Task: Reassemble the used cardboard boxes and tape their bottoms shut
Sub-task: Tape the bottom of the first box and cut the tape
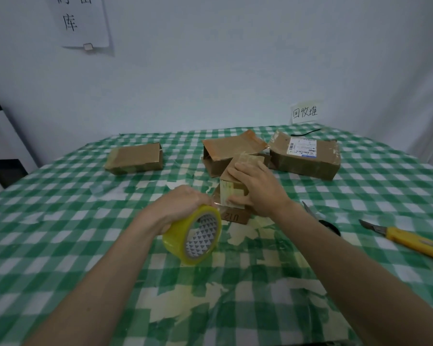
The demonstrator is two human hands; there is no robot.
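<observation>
A: Head view: the left hand [183,203] has its grip curled round the yellow tape roll [194,236], a clear strip running from the roll's top toward two o'clock onto the small box [235,186].

B: And the right hand [258,186]?

A: Fingers laid over the box top, thumb pressing the tape end on its near face, a grip clamping the box itself. The box sits at mid-table on another flattened carton printed "U12" [235,217].

B: How should the pull go?

A: I'd keep the strip taut and low, centred on the flap seam, and hold that thumb down until the tape wraps over the edge, otherwise it probably lifts or wrinkles.

B: Cutting?

A: Scissors [321,219] lie just at three o'clock of the box, a yellow utility knife [410,239] further out. Three more boxes wait: one [134,159] at ten o'clock, an open one [231,151] at twelve, a labelled one [306,157] at one.
</observation>
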